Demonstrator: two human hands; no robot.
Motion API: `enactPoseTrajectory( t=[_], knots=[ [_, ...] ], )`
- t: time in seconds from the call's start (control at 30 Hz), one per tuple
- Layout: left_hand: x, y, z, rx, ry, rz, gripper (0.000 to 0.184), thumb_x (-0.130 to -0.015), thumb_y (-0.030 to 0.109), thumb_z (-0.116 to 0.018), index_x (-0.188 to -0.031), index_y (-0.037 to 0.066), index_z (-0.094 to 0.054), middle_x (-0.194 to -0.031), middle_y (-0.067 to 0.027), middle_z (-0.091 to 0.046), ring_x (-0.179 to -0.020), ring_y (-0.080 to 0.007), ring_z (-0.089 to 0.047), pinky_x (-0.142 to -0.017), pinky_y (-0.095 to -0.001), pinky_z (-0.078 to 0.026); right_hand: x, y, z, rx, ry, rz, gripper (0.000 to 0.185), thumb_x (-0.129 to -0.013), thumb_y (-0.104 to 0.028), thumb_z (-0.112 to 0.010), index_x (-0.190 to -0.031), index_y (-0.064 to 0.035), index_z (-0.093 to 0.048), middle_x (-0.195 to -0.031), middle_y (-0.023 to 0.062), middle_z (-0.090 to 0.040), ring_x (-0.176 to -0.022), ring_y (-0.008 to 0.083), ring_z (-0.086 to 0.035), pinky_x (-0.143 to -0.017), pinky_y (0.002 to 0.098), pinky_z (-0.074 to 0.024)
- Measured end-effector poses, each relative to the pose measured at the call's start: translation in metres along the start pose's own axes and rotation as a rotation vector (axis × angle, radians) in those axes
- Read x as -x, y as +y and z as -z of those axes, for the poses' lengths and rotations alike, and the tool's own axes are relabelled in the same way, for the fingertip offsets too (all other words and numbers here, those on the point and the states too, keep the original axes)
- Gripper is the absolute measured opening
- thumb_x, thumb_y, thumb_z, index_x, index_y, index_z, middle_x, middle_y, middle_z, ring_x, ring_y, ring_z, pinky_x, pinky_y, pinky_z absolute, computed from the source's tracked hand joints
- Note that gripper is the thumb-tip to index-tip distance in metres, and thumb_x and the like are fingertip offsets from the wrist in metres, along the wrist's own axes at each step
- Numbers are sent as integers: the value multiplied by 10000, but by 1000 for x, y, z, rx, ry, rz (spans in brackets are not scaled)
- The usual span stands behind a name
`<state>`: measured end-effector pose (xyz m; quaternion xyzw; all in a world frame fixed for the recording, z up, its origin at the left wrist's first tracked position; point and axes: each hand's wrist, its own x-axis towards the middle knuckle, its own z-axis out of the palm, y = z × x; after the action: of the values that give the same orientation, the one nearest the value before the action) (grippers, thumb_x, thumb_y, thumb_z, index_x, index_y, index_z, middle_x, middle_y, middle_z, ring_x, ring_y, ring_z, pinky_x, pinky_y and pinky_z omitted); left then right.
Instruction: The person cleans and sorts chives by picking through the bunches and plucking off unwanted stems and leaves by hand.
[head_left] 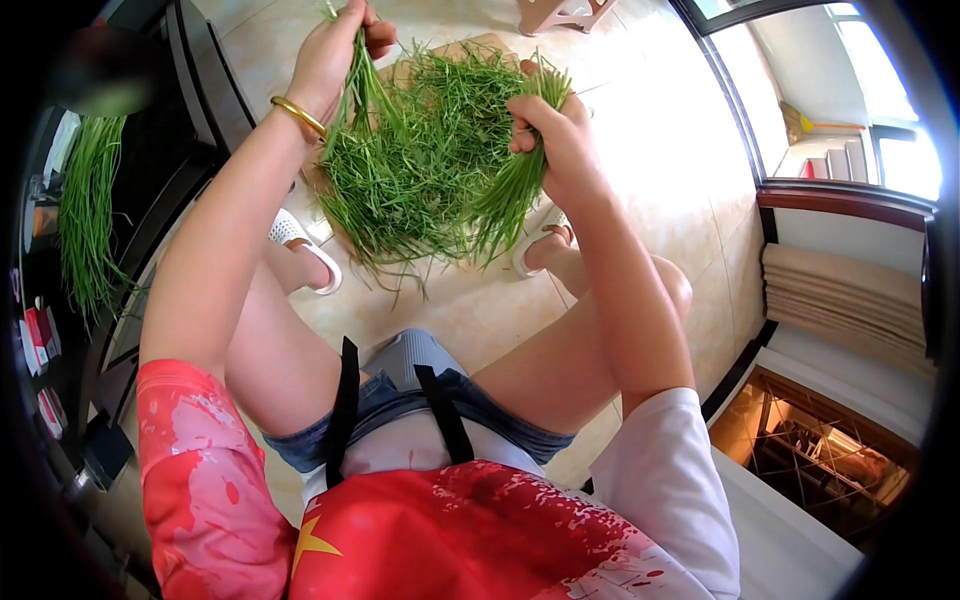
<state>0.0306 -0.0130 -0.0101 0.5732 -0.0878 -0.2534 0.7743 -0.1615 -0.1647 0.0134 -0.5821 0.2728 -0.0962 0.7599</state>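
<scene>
Both arms (pixel 215 245) reach forward, left hand (pixel 335 55) farther out than the right hand (pixel 560 130), both apparently clenched.

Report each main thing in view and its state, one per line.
Left hand: closed around smaller stalk bunch
Right hand: closed around larger stalk bunch
Green stalk pile: loose, tangled
Far-left stalks: long, roughly parallel, unheld
Brown sheet: mostly covered
White perforated slippers: worn
Gold bangle: worn

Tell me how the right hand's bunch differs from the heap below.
The bunch is held in the right hand; the heap lies loose. The bunch's stalks run roughly parallel; the heap's cross and tangle. The bunch is smaller than the heap. Both are green stalks.
</scene>
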Motion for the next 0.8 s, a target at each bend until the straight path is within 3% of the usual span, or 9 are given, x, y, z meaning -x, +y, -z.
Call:
enactPoseTrajectory(
  t=[0.03,0.13,0.17,0.23,0.33,0.47,0.53,0.6,0.8],
  knots=[
    [6,0,-4,0,-1,0,283,-974,328,-491,-884,61,-522,-753,-20,-554,-543,-93,-419,-548,-224,-406,0,2,2,0,1,0,628,-786,-46,-567,-1357,7,-310,-693,41,-509,-559,112,-475,-540,270,-435],
    [24,-1,-15,-61,-325,98,296,-963,359,-508,-899,70,-512,-626,55,-419,-505,-51,-391,-525,-208,-391,4,3,-1,-271,-127,-68,584,-812,-76,-527,-1349,2,-311,-709,58,-512,-549,130,-476,-542,293,-441],
    [27,-4,-19,-61,-324,97,296,-963,359,-508,-899,70,-512,-626,55,-419,-505,-51,-391,-525,-208,-391,4,3,-2,-307,-157,-75,558,-823,-86,-505,-1340,0,-315,-717,63,-513,-549,137,-478,-543,297,-443],
    [36,-6,-27,-88,-533,246,291,-943,371,-544,-917,82,-517,-614,78,-360,-478,-18,-340,-460,-190,-320,4,4,-5,-343,-188,-82,533,-833,-97,-482,-1331,-2,-320,-725,69,-513,-549,143,-481,-544,301,-444],
    [54,-2,-38,-264,-619,275,262,-929,355,-572,-936,99,-518,-629,91,-373,-468,-3,-295,-428,-183,-249,3,5,-10,-316,-231,-106,473,-835,-85,-459,-1291,-7,-362,-744,76,-521,-553,147,-485,-543,302,-447],
    [55,-10,-39,-327,-559,214,231,-930,327,-572,-944,103,-515,-651,94,-386,-468,-7,-276,-440,-180,-245,6,4,-20,-127,-259,-65,295,-872,-100,-488,-1152,-9,-463,-746,61,-536,-571,142,-503,-546,290,-454],
    [51,-12,-36,-170,-489,257,222,-935,317,-563,-935,101,-511,-654,89,-391,-485,-10,-288,-453,-179,-265,6,4,-22,-43,-257,-15,220,-889,-111,-505,-1083,-9,-503,-748,57,-543,-580,138,-514,-548,287,-457],
    [53,-15,-37,-139,-426,230,219,-941,315,-553,-925,102,-505,-659,84,-395,-496,-12,-296,-457,-183,-271,6,4,-23,-14,-97,-33,144,-909,-140,-541,-977,-14,-537,-743,49,-557,-595,129,-532,-547,282,-459],
    [49,-19,-35,-163,-339,123,262,-961,335,-508,-881,87,-487,-678,50,-440,-518,-28,-332,-461,-207,-306,11,-1,-25,33,-134,-92,152,-916,-168,-557,-937,-18,-549,-718,51,-563,-591,130,-541,-531,278,-457]
  ],
)
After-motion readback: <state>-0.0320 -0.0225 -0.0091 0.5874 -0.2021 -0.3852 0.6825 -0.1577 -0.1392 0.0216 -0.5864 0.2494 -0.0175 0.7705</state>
